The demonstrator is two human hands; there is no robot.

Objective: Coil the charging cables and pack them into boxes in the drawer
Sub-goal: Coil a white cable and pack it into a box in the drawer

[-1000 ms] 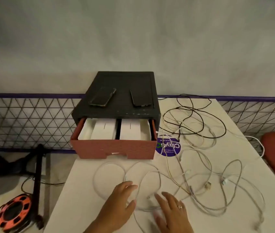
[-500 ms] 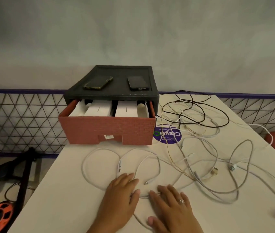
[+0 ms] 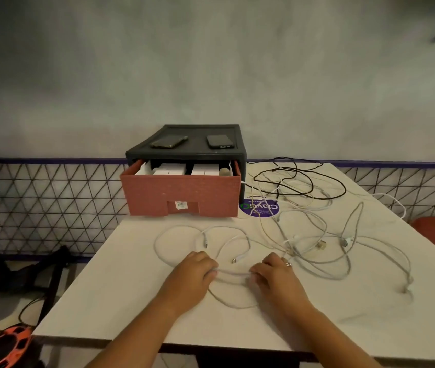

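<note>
Formerly flat, left hand [image 3: 193, 272], right hand [image 3: 277, 276] fingers [image 3: 211, 270] pinch cable [image 3: 233, 274]; sticker [image 3: 259, 208]: Clayco.

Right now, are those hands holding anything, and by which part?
Yes: the left hand and right hand each seem to pinch the same white cable along its cord, a short stretch running between them.

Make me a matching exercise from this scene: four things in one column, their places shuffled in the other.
Things:
1. phones
2. white boxes
3. orange cable reel
4. nearest white cable

Places:
A. on the floor, left of the table
B. gripped by the left hand and right hand
C. on top of the black cabinet
D. inside the open drawer

Pairs: 1-C, 2-D, 3-A, 4-B
</note>
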